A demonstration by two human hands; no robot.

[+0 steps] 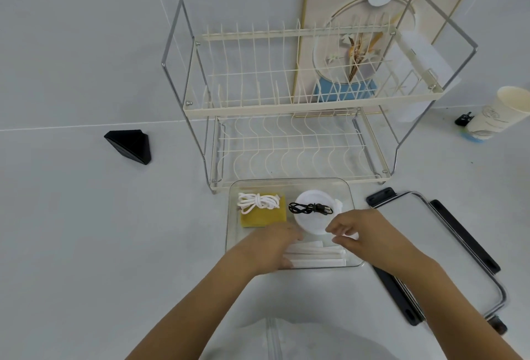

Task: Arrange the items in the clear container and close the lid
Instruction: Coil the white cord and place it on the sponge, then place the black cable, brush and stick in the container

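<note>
- A black wedge-shaped object lies on the pale table, well to the left of the clear container; no writing on it can be read.
- The clear container sits at the middle of the table, just in front of the dish rack, open on top, its long sides running from near to far.
- In the container's far-left corner lies a yellow pad, and on it a coiled white cable, the bundle stretched left to right.
- The left hand reaches into the container's near-left part, palm down, fingers curled over the left ends of the white sticks; whether it grips them I cannot tell.
- The white sticks lie side by side along the container's near wall, their long axis running left to right.
- Right of the yellow pad sits a round white dish with a coiled black cable across its far part, its plug end pointing right.
- The right hand hovers over the container's right half, fingers loosely bent and apart, holding nothing visible.
- Right of the container lies the lid flat on the table, with black clips along its edges, its long axis running near to far.
- Far right of the container, a paper cup stands with faint print too blurred to read.
</note>
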